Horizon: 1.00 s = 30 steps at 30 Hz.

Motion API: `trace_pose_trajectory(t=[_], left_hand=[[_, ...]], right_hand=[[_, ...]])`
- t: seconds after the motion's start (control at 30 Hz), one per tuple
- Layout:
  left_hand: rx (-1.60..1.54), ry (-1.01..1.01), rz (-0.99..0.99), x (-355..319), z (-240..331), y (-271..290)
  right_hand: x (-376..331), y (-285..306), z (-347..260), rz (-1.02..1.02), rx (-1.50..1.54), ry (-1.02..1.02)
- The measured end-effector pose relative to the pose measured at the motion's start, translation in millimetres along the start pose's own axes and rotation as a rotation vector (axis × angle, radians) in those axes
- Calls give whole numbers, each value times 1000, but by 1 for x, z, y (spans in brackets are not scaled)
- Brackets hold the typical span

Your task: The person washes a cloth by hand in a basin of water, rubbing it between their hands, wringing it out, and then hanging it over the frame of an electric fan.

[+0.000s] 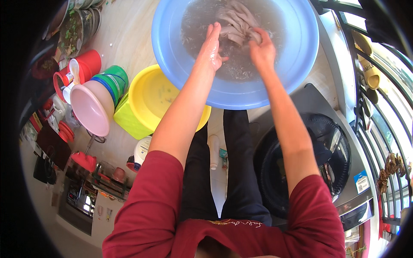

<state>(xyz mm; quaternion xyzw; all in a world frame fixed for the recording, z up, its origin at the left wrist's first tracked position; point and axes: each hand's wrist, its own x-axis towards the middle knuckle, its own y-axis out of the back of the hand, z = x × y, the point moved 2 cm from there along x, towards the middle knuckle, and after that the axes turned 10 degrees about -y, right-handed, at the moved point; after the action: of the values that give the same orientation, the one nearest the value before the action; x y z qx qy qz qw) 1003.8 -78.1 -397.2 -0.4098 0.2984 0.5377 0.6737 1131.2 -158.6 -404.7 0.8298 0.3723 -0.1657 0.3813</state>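
Note:
A large light-blue basin (241, 98) of murky, foamy water spreads out ahead of me. Inside it a greyish-beige wet cloth (235, 20) lies bunched, partly out of the water. My right hand (263, 50) grips the right edge of this cloth, fingers curled round it. Just left of the cloth, my left hand (211, 48) is wet, held over the water with its fingers stretched out and nothing in it. Whether its fingertips touch the cloth I cannot tell.
A yellow basin (144, 101) sits left of the blue one, near a pink basin (88, 112), a green bucket (116, 81) and a red bucket (90, 64). To my right stands a grey washing machine (312, 101) with a dark round lid. Black railings (365, 129) line the far right.

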Motion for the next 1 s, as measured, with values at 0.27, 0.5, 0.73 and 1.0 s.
trace_pose_trajectory(t=[0.27,0.5,0.73,1.0], left_hand=[[-320,-303,-422,-15,-3,-11],[-465,-181,-215,0,-9,-15],[-84,-189,-42,-11,2,-3],[119,-98,-21,-16,8,16]], right_hand=[[-144,0,-98,-92,45,371],[-79,-23,-58,112,0,206],[20,-5,-3,84,-55,-71],[17,-10,36,130,-200,-30]])
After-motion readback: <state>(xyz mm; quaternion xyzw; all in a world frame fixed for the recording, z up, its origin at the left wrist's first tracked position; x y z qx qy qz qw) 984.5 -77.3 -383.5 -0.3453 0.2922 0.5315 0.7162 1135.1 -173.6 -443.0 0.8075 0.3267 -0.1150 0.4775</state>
